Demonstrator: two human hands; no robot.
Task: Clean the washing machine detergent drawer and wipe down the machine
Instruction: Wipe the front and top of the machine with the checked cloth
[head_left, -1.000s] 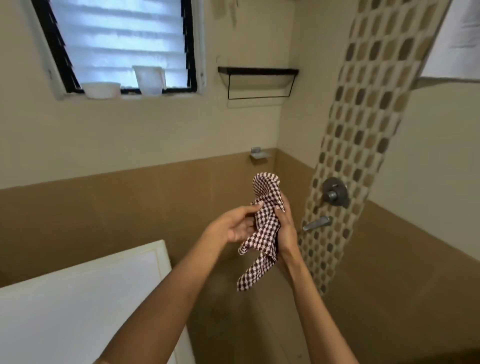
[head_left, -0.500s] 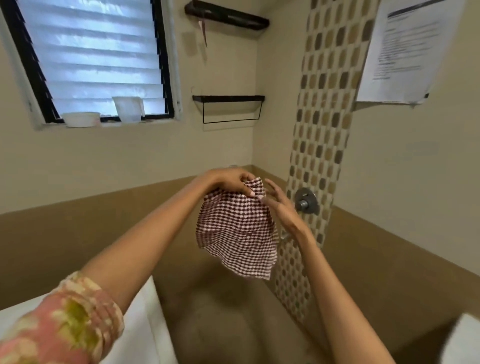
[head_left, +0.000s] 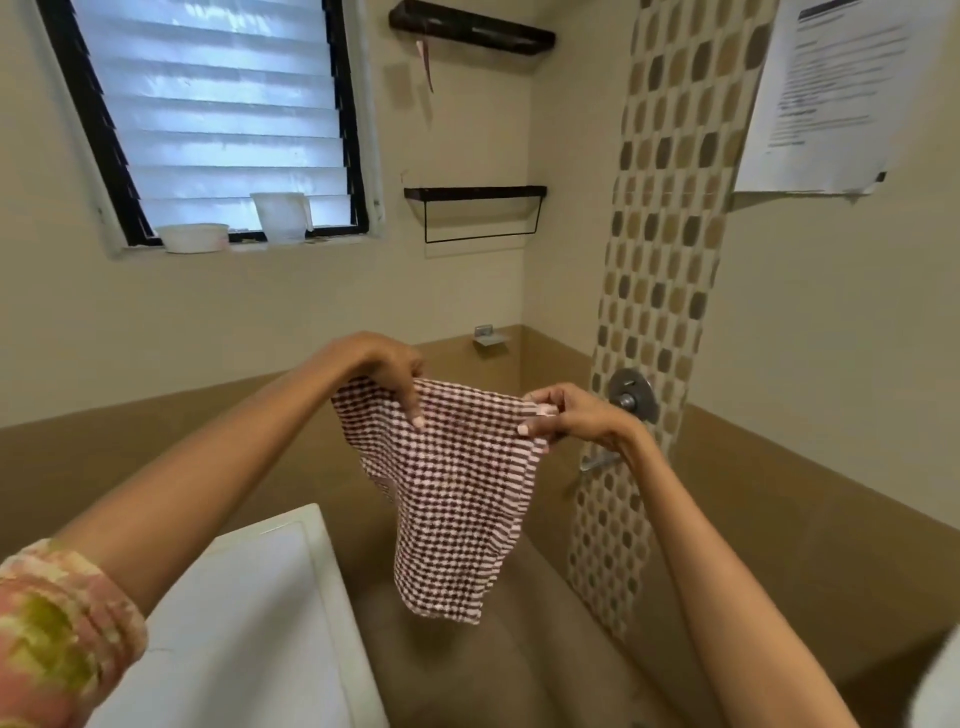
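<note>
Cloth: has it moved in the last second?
Yes. The cloth was bunched left of the wall tap; now it hangs spread, its left corner pulled further left by the left hand.

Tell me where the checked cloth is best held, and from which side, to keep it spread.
By its top edge, one corner in each hand, coming from above: the checked cloth hangs limp, so only a stretched upper edge keeps it open. The left hand and right hand pinch it there.
</note>
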